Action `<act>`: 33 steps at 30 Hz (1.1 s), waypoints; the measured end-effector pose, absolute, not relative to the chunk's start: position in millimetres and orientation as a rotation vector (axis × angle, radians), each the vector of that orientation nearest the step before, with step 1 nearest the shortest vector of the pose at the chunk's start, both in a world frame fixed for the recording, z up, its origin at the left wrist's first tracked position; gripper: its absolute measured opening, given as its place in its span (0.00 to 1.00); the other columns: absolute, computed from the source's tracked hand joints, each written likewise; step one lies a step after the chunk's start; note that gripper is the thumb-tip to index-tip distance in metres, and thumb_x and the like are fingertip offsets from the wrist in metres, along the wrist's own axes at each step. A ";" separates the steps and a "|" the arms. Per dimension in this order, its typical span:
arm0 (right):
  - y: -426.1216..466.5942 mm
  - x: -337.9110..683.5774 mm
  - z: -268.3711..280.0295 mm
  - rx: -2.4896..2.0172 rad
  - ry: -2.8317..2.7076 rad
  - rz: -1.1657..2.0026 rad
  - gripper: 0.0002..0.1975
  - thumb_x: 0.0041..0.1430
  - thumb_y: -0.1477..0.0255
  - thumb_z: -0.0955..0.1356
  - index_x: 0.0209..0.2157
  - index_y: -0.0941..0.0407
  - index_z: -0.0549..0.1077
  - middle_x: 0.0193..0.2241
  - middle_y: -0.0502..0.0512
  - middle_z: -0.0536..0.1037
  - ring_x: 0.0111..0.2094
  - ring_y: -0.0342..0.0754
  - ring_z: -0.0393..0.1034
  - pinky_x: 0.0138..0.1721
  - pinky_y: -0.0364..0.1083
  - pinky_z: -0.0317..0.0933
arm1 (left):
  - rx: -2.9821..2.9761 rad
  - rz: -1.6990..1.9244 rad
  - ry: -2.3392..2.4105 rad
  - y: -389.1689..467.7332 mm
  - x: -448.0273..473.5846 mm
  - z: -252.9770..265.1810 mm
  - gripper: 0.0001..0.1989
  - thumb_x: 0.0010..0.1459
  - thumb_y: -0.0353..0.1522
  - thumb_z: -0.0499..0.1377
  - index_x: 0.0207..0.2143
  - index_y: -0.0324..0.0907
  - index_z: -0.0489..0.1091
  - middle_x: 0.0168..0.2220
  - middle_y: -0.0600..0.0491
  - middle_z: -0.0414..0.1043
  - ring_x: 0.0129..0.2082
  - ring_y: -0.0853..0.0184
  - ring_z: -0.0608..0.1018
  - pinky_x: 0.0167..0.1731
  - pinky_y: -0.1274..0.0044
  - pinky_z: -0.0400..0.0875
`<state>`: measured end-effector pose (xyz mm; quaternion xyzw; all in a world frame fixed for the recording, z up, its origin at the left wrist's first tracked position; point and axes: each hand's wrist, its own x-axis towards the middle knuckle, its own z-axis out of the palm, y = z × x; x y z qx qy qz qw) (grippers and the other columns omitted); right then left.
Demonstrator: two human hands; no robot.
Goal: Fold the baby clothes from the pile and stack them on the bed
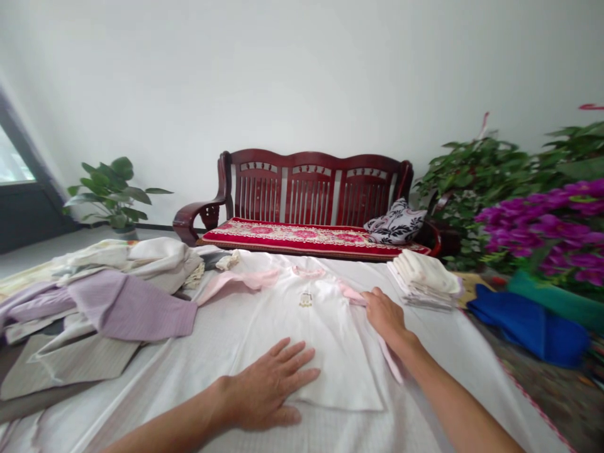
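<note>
A small white long-sleeved shirt with pink sleeves and a little printed figure on its chest lies spread out, collar away from me. My left hand rests flat on its lower left part, fingers spread. At the shirt's right side, my right hand is closed on the pink sleeve; more of that sleeve shows below the wrist. The other pink sleeve stretches out to the left. Under the shirt is a white cloth that covers the work surface.
A heap of loose clothes, lilac, cream and grey, lies at the left. Folded clothes are stacked at the right, near a blue cloth and purple flowers. Behind stand a wooden bench and a potted plant.
</note>
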<state>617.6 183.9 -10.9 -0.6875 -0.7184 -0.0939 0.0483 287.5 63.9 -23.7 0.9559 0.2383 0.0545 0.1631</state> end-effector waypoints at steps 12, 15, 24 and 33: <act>221.0 632.2 -5.0 -1.927 -1.964 0.323 0.14 0.56 0.68 0.67 0.44 0.50 0.79 0.44 0.54 0.81 0.43 0.53 0.74 0.39 0.45 0.61 | 2.727 0.230 0.633 61.7 287.3 -11.8 0.31 0.65 0.51 0.50 0.68 0.58 0.51 0.72 0.51 0.40 0.69 0.48 0.50 0.66 0.53 0.44; 230.5 622.9 1.0 -1.858 -1.952 0.355 0.17 0.61 0.67 0.63 0.47 0.52 0.77 0.46 0.53 0.80 0.45 0.50 0.73 0.41 0.43 0.61 | 2.684 0.227 0.618 63.6 287.7 -9.3 0.29 0.65 0.50 0.50 0.66 0.60 0.54 0.72 0.54 0.42 0.70 0.49 0.50 0.66 0.53 0.44; 275.4 595.9 -6.5 -2.166 -1.989 0.204 0.16 0.61 0.63 0.62 0.35 0.54 0.79 0.40 0.60 0.81 0.43 0.55 0.74 0.38 0.47 0.60 | 2.486 0.302 0.599 74.6 294.6 -0.7 0.22 0.70 0.43 0.44 0.60 0.55 0.66 0.63 0.55 0.65 0.66 0.58 0.62 0.66 0.61 0.53; 294.2 581.7 -9.7 -2.179 -2.051 0.146 0.15 0.55 0.59 0.67 0.39 0.53 0.77 0.46 0.60 0.78 0.49 0.58 0.71 0.43 0.50 0.60 | 2.525 0.573 1.490 182.3 321.5 -29.3 0.22 0.65 0.36 0.53 0.61 0.42 0.64 0.65 0.45 0.61 0.67 0.56 0.60 0.65 0.62 0.56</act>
